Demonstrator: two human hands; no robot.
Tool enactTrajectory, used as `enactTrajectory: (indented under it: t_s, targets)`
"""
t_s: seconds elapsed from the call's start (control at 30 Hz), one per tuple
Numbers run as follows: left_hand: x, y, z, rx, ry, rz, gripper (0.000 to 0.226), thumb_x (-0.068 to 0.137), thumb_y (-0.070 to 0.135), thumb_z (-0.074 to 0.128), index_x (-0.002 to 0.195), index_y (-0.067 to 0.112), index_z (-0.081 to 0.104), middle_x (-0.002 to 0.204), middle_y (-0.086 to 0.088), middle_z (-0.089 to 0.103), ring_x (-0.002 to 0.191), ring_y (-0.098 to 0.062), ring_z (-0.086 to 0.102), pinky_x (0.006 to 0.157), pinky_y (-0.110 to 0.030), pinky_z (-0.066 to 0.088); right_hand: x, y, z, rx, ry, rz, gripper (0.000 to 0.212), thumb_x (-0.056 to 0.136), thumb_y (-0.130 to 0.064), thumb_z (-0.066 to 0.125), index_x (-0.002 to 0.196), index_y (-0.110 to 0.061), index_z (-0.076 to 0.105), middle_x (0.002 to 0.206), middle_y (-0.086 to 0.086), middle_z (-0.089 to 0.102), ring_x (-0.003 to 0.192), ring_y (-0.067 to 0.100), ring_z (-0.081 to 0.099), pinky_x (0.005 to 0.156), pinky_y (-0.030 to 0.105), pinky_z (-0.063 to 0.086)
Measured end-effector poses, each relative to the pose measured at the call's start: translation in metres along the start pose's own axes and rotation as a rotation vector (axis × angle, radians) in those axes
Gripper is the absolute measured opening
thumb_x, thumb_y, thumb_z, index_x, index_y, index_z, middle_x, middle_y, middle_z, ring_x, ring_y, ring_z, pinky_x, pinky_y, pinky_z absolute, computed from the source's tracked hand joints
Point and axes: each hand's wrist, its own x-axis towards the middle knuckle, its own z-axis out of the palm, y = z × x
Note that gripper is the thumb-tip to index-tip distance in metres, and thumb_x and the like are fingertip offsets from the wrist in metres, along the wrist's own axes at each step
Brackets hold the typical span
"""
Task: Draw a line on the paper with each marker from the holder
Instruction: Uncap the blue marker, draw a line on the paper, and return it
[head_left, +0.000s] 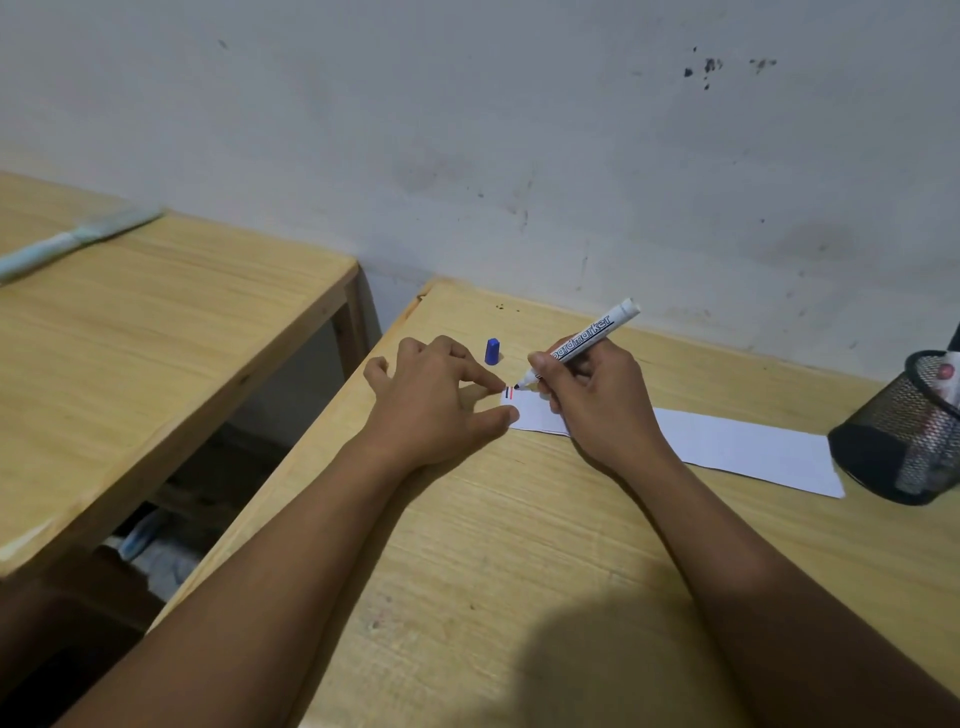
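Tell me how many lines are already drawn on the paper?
2: a dark line and a red line, side by side at the left end of the paper. The hands may hide others.

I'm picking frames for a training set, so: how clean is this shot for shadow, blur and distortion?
Head view: a dark shadow lies on the table between the forearms; the right hand, marker and paper are sharp enough to show the marker's lettering; the mesh holder at the right edge is cropped and smeared; wide-angle distortion tilts the table edges.

Cap just beyond the hands
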Motion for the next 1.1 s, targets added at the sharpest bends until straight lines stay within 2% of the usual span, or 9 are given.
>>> enactTrajectory:
  t_s: [0.23, 0.37, 0.5, 0.67, 0.9, 1.0, 1.1]
  targets:
    - [-0.001, 0.001, -0.001, -0.031, -0.003, -0.015, 0.033, 0.076, 0.064, 0.069, 0.103, 0.045, 0.073, 0.123, 0.016, 0.051, 0.124, -0.014, 0.035, 0.108, -0.055, 0.018, 0.000, 0.000, 0.000, -0.041, 0.001, -0.010, 0.021, 0.096, -0.032, 0.067, 0.094, -0.011, 0.070, 0.072, -0.008, 0.071, 0.061, 0.004, 0.065, 0.063, 0.023, 0.052]
    - [-0.001, 0.002, -0.001, -0.032, -0.003, -0.015, 0.034, 0.075, 0.063, 0.070, 0.103, 0.044, 0.074, 0.124, 0.016, 0.052, 0.125, -0.015, 0.035, 0.108, -0.056, 0.019, 0.001, -0.001, -0.001, -0.062, -0.003, -0.008, 0.023, 0.096, -0.033, 0.066, 0.094, -0.011, 0.070, 0.075, -0.005, 0.073, 0.062, 0.007, 0.067, 0.066, 0.028, 0.057]
    - [-0.001, 0.001, -0.002, -0.033, -0.001, -0.017, 0.034, 0.076, 0.064, 0.069, 0.104, 0.044, 0.074, 0.125, 0.015, 0.053, 0.125, -0.015, 0.035, 0.108, -0.056, 0.018, 0.000, -0.003, -0.002, -0.081, -0.028, -0.006, 0.020, 0.097, -0.034, 0.066, 0.090, -0.015, 0.069, 0.076, -0.004, 0.074, 0.064, 0.008, 0.069, 0.065, 0.028, 0.057]
    - [0.000, 0.001, 0.000, -0.036, 0.000, -0.020, 0.035, 0.075, 0.065, 0.069, 0.103, 0.044, 0.074, 0.125, 0.016, 0.053, 0.125, -0.015, 0.035, 0.108, -0.055, 0.018, -0.001, -0.005, -0.003, -0.099, -0.044, 0.000, 0.020, 0.097, -0.034, 0.066, 0.089, -0.016, 0.067, 0.076, -0.003, 0.073, 0.063, 0.006, 0.068, 0.061, 0.020, 0.051]
    - [0.001, 0.001, 0.001, -0.030, -0.001, -0.025, 0.035, 0.075, 0.063, 0.070, 0.104, 0.043, 0.075, 0.126, 0.015, 0.053, 0.126, -0.015, 0.034, 0.108, -0.055, 0.017, -0.001, -0.004, -0.002, -0.086, -0.042, 0.003, 0.023, 0.096, -0.035, 0.066, 0.094, -0.011, 0.068, 0.080, 0.001, 0.075, 0.071, 0.012, 0.072, 0.068, 0.028, 0.058]
    - [0.002, 0.000, 0.001, -0.022, -0.003, -0.022, 0.036, 0.075, 0.064, 0.069, 0.104, 0.044, 0.074, 0.127, 0.015, 0.053, 0.126, -0.015, 0.034, 0.108, -0.055, 0.018, -0.003, -0.006, -0.003, 0.013, 0.022, -0.004, 0.025, 0.096, -0.031, 0.067, 0.093, -0.006, 0.069, 0.076, -0.001, 0.074, 0.063, 0.006, 0.069, 0.061, 0.022, 0.053]
    - [0.000, -0.001, 0.001, -0.020, 0.008, -0.017, 0.036, 0.074, 0.065, 0.069, 0.103, 0.045, 0.073, 0.126, 0.016, 0.054, 0.125, -0.015, 0.035, 0.108, -0.054, 0.018, -0.008, -0.011, -0.007, 0.187, 0.126, -0.012, 0.025, 0.095, -0.025, 0.069, 0.093, 0.000, 0.068, 0.073, -0.001, 0.074, 0.061, 0.005, 0.068, 0.056, 0.024, 0.055]
